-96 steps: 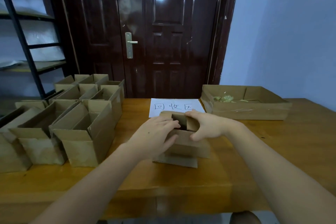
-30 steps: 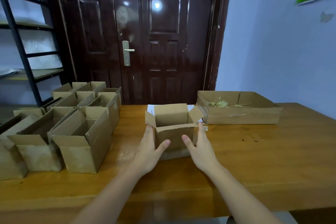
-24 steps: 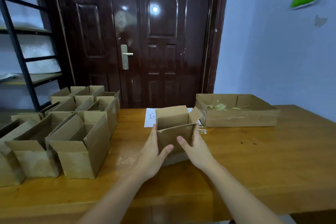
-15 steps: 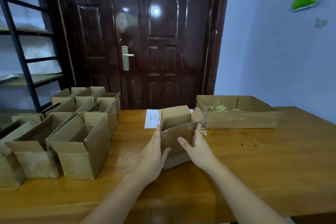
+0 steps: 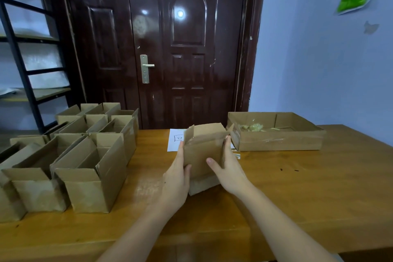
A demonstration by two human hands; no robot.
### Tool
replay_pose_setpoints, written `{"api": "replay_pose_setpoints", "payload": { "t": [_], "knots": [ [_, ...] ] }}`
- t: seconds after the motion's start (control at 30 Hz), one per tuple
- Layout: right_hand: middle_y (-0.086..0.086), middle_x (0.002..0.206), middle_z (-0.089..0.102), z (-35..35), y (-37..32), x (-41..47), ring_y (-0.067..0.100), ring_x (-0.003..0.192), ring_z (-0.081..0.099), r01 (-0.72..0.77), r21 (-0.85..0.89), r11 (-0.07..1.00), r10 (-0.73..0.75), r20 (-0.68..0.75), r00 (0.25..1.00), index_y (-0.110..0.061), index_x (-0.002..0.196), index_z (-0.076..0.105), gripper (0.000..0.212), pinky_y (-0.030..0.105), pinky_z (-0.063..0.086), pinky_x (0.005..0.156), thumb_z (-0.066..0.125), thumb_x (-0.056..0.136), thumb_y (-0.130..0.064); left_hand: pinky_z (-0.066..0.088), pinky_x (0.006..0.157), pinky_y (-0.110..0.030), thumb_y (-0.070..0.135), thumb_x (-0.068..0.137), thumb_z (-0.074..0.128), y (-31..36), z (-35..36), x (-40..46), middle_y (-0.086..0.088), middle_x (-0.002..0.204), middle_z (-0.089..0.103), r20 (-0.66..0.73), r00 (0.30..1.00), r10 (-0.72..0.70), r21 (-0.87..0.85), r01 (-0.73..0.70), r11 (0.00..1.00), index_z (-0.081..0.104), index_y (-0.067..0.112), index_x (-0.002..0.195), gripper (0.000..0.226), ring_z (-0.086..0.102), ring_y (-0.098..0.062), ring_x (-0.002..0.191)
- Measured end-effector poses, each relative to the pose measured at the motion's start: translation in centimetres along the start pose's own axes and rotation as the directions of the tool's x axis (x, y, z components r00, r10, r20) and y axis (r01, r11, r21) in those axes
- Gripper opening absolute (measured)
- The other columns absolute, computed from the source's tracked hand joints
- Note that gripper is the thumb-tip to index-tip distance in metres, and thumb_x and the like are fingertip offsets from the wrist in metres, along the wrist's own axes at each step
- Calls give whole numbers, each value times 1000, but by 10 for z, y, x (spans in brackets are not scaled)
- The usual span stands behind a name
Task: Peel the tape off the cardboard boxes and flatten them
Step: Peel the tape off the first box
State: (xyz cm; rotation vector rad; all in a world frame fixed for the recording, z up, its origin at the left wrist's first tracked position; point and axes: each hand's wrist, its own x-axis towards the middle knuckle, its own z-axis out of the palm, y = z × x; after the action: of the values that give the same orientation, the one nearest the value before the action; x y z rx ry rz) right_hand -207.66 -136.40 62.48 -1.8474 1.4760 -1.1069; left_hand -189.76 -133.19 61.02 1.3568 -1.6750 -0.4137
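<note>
A small brown cardboard box (image 5: 203, 151) stands on the wooden table (image 5: 308, 193) at the centre, squeezed narrow and leaning right, its top flaps up. My left hand (image 5: 176, 178) holds its left side, thumb on the near face. My right hand (image 5: 228, 168) holds its right side, thumb on the near face too. A bottom flap sticks out toward me under the box. Clear tape glints on the upper part of the box.
Several open cardboard boxes (image 5: 89, 168) crowd the table's left side. A shallow cardboard tray (image 5: 276, 140) with crumpled tape stands at the back right. A white paper sheet (image 5: 176, 140) lies behind the held box. A dark door and a metal shelf stand beyond.
Both hands went from the box's top to its sides and pressed it from a square open shape into a narrow one that leans right. The camera tilted up.
</note>
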Motion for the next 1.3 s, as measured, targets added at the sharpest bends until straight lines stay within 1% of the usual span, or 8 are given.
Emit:
{"api": "replay_pose_setpoints", "payload": {
  "t": [0.2, 0.37, 0.5, 0.6, 0.7, 0.9, 1.17, 1.3],
  "knots": [
    [-15, 169, -9, -19, 11, 4, 12, 156, -5, 103, -232, 967, -91, 62, 994, -35, 161, -5, 83, 49, 12, 127, 47, 100, -58, 52, 105, -31, 10, 107, 49, -1, -16, 8, 37, 129, 49, -35, 991, -128, -328, 110, 938, 16, 46, 160, 72, 52, 11, 120],
    [-20, 166, -15, -39, 16, 7, 12, 155, 1, 54, -107, 993, -41, 116, 992, -41, 161, 7, 76, 43, 17, 123, 48, 100, -58, 55, 79, -14, 4, 108, 47, -2, -31, 14, 26, 133, 52, -28, 983, -180, -474, 145, 868, 32, 42, 148, 58, 53, 7, 117],
    [-24, 165, -11, -47, 20, 12, 11, 155, 8, 39, -113, 993, -22, 146, 989, -43, 160, 17, 82, 41, 23, 123, 64, 94, -52, 54, 103, -36, 5, 107, 48, -6, -39, 20, 20, 135, 54, 18, 977, -212, -520, 190, 833, 41, 42, 140, 50, 53, -5, 123],
    [-24, 165, -7, -52, 23, 11, 7, 153, 8, 74, -103, 992, -57, 162, 985, -37, 160, 21, 93, 41, 25, 124, 75, 85, -51, 43, 117, -42, 8, 110, 43, -11, -44, 25, 15, 150, 44, 124, 977, -172, -414, 209, 886, 40, 41, 151, 52, 43, -11, 139],
    [-26, 165, -3, -56, 18, 11, 1, 149, 9, 107, -110, 988, -87, 170, 982, -35, 159, 25, 103, 40, 26, 124, 78, 75, -58, 32, 124, -38, 22, 108, 52, -13, -49, 28, 21, 162, 24, 229, 968, -100, -281, 164, 946, 20, 38, 163, 65, 28, -7, 149],
    [-19, 168, 1, -68, 0, 14, 10, 154, 7, 127, -228, 965, -85, 184, 979, -30, 160, 25, 121, 43, 19, 124, 84, 60, -62, 31, 123, -43, 58, 63, 82, -4, -49, 33, 26, 167, -10, 211, 973, -96, -15, 102, 995, 12, 27, 166, 129, 13, -7, 151],
    [-14, 169, -5, -60, 0, 18, 20, 155, 10, 107, -431, 896, -26, 190, 981, -25, 163, 14, 128, 48, 24, 124, 86, 63, -61, 43, 115, -38, 47, 74, 89, 8, -43, 35, 24, 161, -37, 206, 975, -84, 283, 23, 959, 13, 21, 166, 122, 32, -17, 150],
    [-14, 169, -4, -56, 2, 17, 18, 154, 13, 96, -459, 883, 1, 207, 978, -24, 162, 17, 121, 45, 26, 123, 85, 68, -59, 40, 118, -43, 49, 80, 84, 0, -38, 38, 20, 169, -20, 305, 944, -125, 373, 3, 928, 14, 25, 166, 114, 29, -18, 152]
  ]
}}
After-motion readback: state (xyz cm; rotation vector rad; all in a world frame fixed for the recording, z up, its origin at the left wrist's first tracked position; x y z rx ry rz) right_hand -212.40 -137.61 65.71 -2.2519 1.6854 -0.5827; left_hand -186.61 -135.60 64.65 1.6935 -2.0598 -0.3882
